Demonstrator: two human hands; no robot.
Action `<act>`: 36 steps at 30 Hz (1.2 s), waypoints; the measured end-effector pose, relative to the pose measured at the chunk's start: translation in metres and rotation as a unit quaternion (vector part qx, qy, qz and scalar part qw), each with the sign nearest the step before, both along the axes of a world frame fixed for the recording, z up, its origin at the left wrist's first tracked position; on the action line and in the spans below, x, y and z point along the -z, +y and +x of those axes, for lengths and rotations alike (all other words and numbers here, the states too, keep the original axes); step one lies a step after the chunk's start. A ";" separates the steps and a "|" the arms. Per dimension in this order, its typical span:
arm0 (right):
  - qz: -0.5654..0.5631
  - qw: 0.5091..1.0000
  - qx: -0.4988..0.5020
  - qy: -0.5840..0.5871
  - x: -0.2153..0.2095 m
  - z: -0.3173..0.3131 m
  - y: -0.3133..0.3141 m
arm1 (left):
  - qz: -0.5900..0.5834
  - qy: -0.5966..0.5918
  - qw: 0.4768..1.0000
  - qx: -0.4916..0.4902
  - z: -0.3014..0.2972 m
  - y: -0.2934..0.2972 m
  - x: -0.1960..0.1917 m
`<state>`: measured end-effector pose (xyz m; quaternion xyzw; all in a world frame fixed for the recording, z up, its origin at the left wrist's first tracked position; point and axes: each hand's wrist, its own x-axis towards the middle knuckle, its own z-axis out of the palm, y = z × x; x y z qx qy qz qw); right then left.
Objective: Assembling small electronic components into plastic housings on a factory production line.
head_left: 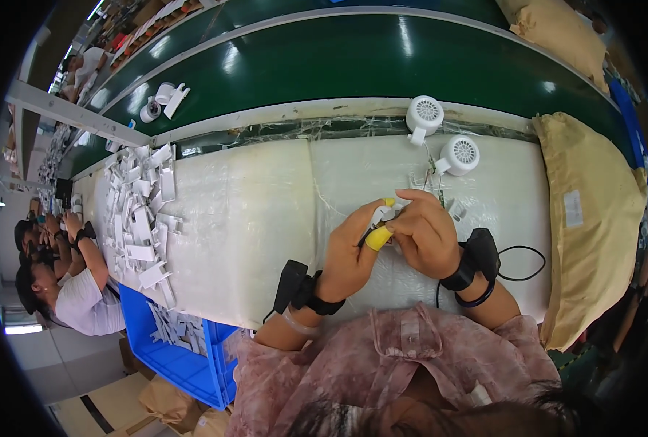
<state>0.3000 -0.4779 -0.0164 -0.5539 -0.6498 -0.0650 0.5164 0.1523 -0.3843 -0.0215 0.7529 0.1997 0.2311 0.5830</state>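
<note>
My left hand (354, 244) wears yellow covers on its thumb and a fingertip and is closed on a small white plastic part (384, 215). Against the same part, the fingers of my right hand (427, 234) are pinched together. The fingers hide most of it, so its exact kind does not show. Just beyond my hands lies a round white fan head (460, 154) with a slotted grille, thin wires running from it toward my right hand. A second white fan head (424, 116) rests farther back, at the table's far edge. Beside my right hand is a small white piece (456, 210).
White plastic pieces (140, 211) are heaped at the table's left; more fill a blue crate (178, 364) below. A brown sack (590, 218) stands on the right. Behind the table runs a green conveyor (302, 69) carrying white parts (165, 98). Another person (84, 291) works at far left.
</note>
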 end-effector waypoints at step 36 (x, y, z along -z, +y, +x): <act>0.040 0.998 -0.033 -0.040 0.001 0.007 -0.005 | -0.079 0.025 0.990 0.113 -0.006 0.015 -0.011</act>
